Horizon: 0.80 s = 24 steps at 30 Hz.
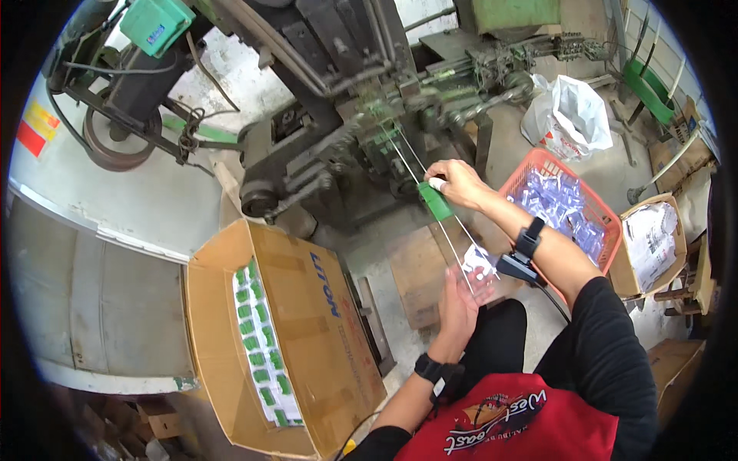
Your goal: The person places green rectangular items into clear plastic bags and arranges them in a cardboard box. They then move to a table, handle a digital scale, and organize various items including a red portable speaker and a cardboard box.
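Two thin rods (452, 247) slope down from the machine toward my lap. A green block (436, 201) sits on them, and my right hand (459, 184) has its fingers closed at the block's upper end. Something small and white shows at that thumb. My left hand (459, 306) is lower down, at the near ends of the rods, with its fingers around a see-through plastic bag (486, 283). A white and red printed piece (478, 263) shows at the bag. The fingers of this hand are slightly smeared and partly seen through the plastic.
A dark, greasy machine (361, 115) stands ahead. At the left, a large cardboard box (315, 323) holds rows of green-and-white packs (261, 338). To the right are a red basket (615, 223) of clear bluish pieces, a white plastic bag (565, 115) and a smaller carton (676, 265).
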Each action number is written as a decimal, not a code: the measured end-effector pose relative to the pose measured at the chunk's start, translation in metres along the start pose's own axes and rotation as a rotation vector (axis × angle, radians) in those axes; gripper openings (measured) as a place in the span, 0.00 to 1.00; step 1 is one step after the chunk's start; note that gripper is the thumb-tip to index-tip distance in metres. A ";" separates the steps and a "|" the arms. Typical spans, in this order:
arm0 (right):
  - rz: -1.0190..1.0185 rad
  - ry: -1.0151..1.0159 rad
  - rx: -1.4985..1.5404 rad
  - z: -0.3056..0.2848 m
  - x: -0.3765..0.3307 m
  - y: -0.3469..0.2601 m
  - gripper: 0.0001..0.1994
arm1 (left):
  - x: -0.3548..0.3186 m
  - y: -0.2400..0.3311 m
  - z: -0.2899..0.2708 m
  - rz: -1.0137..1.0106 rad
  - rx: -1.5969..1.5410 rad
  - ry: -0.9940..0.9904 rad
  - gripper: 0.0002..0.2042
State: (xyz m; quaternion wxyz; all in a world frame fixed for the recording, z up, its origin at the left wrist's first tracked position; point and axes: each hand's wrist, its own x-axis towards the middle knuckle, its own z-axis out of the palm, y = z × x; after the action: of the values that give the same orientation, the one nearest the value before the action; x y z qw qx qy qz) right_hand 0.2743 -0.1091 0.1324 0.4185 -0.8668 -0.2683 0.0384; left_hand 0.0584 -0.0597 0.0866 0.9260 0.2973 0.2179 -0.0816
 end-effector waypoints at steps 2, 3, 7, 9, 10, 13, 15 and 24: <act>-0.002 -0.016 0.029 -0.008 -0.041 0.002 0.12 | 0.001 0.003 0.020 0.027 0.008 0.023 0.22; -0.016 -0.025 0.051 -0.010 -0.059 -0.002 0.12 | 0.000 0.005 0.022 0.025 0.012 0.046 0.22; -0.079 0.049 -0.033 -0.020 -0.117 -0.019 0.10 | 0.007 0.006 0.016 -0.022 0.038 0.027 0.21; -0.048 0.061 -0.097 -0.020 -0.132 -0.024 0.12 | 0.014 0.007 0.012 -0.056 0.028 -0.008 0.20; -0.045 0.096 -0.129 -0.015 -0.136 -0.022 0.14 | 0.018 0.009 0.010 -0.096 0.032 -0.025 0.20; -0.071 0.133 -0.112 -0.011 -0.144 -0.024 0.14 | 0.021 0.008 0.016 -0.162 0.090 0.012 0.20; -0.027 0.090 -0.132 -0.010 -0.146 -0.022 0.14 | 0.019 -0.001 0.021 -0.137 0.044 0.031 0.20; -0.113 0.119 -0.341 -0.015 -0.165 -0.028 0.11 | 0.024 -0.021 0.032 0.017 0.003 0.150 0.19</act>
State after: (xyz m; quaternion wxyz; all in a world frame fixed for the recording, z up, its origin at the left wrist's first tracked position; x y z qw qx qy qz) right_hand 0.1262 -0.1874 0.1372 0.2823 -0.9095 -0.2937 -0.0826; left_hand 0.0849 -0.0962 0.0884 0.9073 0.3057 0.2841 -0.0514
